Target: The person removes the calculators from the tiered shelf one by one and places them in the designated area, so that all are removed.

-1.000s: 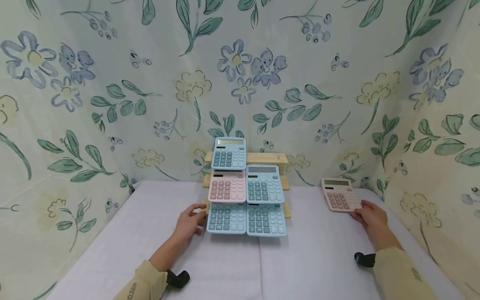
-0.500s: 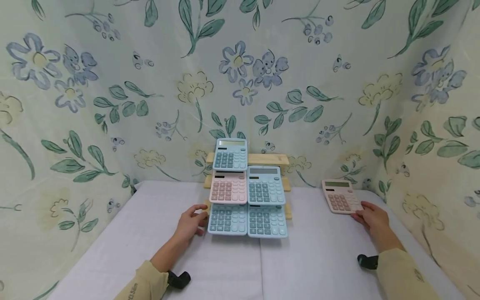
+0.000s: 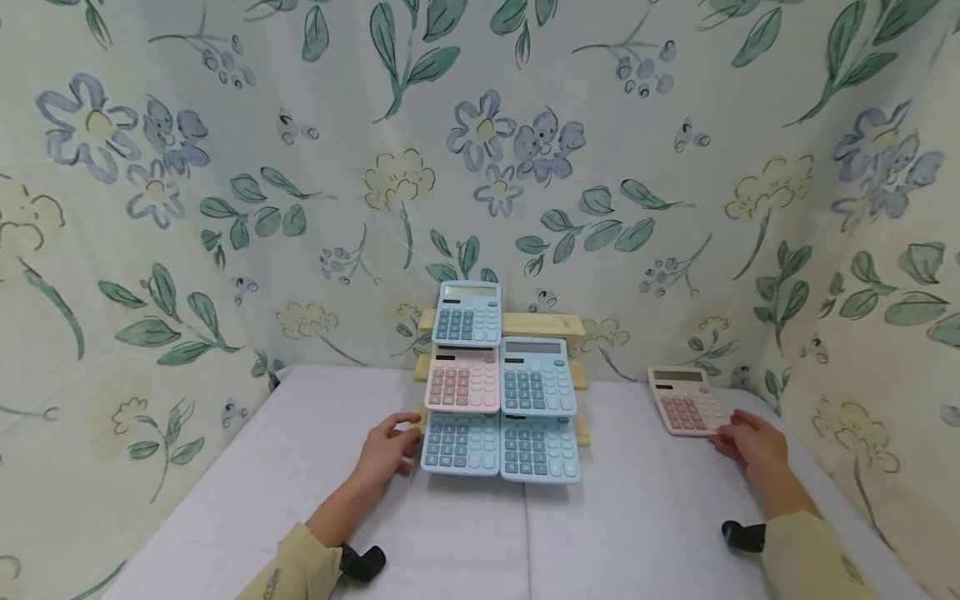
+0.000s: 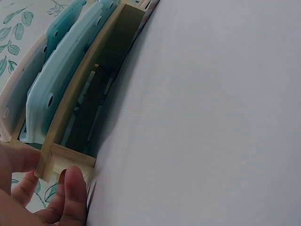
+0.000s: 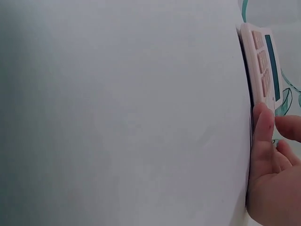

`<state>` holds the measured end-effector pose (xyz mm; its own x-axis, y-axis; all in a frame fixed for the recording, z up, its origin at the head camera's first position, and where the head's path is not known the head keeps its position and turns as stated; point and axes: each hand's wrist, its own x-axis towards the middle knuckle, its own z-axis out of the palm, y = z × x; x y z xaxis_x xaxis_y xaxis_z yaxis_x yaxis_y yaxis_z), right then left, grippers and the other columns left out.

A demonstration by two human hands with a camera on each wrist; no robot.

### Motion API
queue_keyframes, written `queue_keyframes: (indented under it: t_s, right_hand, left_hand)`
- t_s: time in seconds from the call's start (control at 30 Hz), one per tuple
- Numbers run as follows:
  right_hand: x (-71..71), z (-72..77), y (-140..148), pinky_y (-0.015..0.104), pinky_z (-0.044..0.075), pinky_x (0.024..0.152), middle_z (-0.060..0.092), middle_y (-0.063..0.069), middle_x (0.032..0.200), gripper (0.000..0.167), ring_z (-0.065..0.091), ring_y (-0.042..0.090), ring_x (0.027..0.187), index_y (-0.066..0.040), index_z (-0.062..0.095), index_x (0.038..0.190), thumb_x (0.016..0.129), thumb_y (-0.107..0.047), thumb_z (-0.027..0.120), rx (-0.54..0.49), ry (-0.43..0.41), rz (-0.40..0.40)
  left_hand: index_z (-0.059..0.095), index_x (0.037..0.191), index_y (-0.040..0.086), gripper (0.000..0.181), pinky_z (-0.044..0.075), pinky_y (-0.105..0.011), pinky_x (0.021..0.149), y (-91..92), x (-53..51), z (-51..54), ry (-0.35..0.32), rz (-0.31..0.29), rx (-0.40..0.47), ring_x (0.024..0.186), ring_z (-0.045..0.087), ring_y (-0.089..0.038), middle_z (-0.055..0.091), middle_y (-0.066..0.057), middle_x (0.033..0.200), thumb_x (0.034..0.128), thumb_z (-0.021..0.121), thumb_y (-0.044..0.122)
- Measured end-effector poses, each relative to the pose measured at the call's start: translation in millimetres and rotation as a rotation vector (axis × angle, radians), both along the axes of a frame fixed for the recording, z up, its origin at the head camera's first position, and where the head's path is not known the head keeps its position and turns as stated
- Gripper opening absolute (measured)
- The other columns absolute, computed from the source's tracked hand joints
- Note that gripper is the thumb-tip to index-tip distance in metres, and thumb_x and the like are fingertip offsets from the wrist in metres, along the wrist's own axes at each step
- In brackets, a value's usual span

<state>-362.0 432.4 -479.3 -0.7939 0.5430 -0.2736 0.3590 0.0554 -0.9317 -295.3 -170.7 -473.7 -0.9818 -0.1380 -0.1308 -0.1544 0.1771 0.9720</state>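
Left hand: thumb and fingers are curled about the near left end of the wooden rack; the thumb meets the timber, and how firmly the fingers bear on it cannot be told. Right hand: thumb and fingertips pinch the near right corner of a loose pale-pink desk calculator. This calculator lies on the white tablecloth, just beyond and to the left of the right-hand grip, keys up, its display at the end away from the fingers.

Five further calculators stand on the rack, all to the right of the left-hand grip and leaning back in three tiers. Nearest that grip is the lower-left blue calculator, with the lower-right blue calculator next along the same tier. Above the first sits the mid-tier pink calculator, with the mid-tier blue calculator at its right side. The top blue calculator stands highest, over the pink one; the rail to its right is bare. The lower tiers are partly covered by those above.

Behind each grip, a black wrist mount shows at a beige sleeve. A floral backdrop rises beyond both hands.
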Motion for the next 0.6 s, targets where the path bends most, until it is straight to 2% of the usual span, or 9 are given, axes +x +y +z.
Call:
queue_keyframes:
  t_s: [0.07,0.17,0.23,0.3,0.47,0.53,0.6]
  right_hand:
    - [4.6,4.8,-1.2,0.027,0.058,0.059,0.037,0.017,0.157,0.067,0.069,0.01,0.068,-0.016,0.026,0.16,0.099,-0.009,0.052,-0.028,0.026,-0.043]
    - [10.6,14.6,-4.0,0.028,0.057,0.055,0.051,0.015,0.137,0.062,0.069,0.011,0.063,-0.015,0.034,0.157,0.098,-0.012,0.053,-0.055,0.064,-0.101]
    - [13.7,20.7,-7.0,0.029,0.057,0.054,0.055,0.013,0.123,0.061,0.068,0.01,0.059,-0.013,0.037,0.156,0.098,-0.012,0.055,-0.044,0.075,-0.114]
    - [15.7,25.5,-10.5,0.029,0.057,0.054,0.057,0.011,0.119,0.061,0.067,0.008,0.058,-0.013,0.039,0.155,0.097,-0.013,0.056,-0.037,0.073,-0.115]
    - [21.3,38.6,-25.8,0.024,0.057,0.059,0.049,0.02,0.141,0.06,0.067,0.006,0.066,-0.014,0.037,0.156,0.1,-0.019,0.056,0.001,0.084,-0.03]
    - [25.0,44.6,-34.2,0.023,0.057,0.063,0.046,0.02,0.145,0.06,0.067,0.006,0.071,-0.012,0.035,0.157,0.1,-0.021,0.056,0.005,0.105,0.025]
    - [28.7,51.3,-43.3,0.024,0.058,0.066,0.049,0.018,0.139,0.062,0.069,0.007,0.075,-0.011,0.036,0.156,0.1,-0.021,0.058,-0.006,0.128,0.066]
  left_hand:
    - [0.063,0.129,0.016,0.032,0.055,-0.031,0.058,0.5,0.2,0.7,0.003,0.002,0.002,0.081,0.062,-0.022,0.067,-0.013,0.108,0.0972,0.062,0.023]
    - [0.063,0.129,0.016,0.032,0.055,-0.031,0.059,1.2,-1.0,2.9,0.003,0.005,-0.002,0.081,0.062,-0.023,0.067,-0.013,0.109,0.0975,0.062,0.023]
    - [0.062,0.129,0.016,0.032,0.055,-0.031,0.059,1.2,-1.7,4.3,0.002,0.007,-0.006,0.081,0.062,-0.023,0.067,-0.013,0.109,0.0977,0.062,0.023]
    - [0.062,0.129,0.016,0.032,0.055,-0.031,0.059,1.0,-2.2,5.0,0.001,0.007,-0.009,0.082,0.062,-0.023,0.067,-0.013,0.11,0.0979,0.062,0.023]
    - [0.062,0.129,0.016,0.032,0.055,-0.031,0.058,0.3,-3.5,3.5,-0.004,0.008,-0.009,0.081,0.061,-0.022,0.067,-0.013,0.11,0.0975,0.062,0.024]
    - [0.063,0.129,0.016,0.032,0.055,-0.031,0.058,0.4,-3.0,2.3,-0.008,0.01,-0.011,0.081,0.061,-0.022,0.067,-0.012,0.11,0.0974,0.062,0.024]
    - [0.062,0.129,0.016,0.033,0.055,-0.031,0.058,0.9,-2.6,1.4,-0.006,0.01,-0.014,0.08,0.061,-0.021,0.067,-0.012,0.11,0.0974,0.063,0.025]
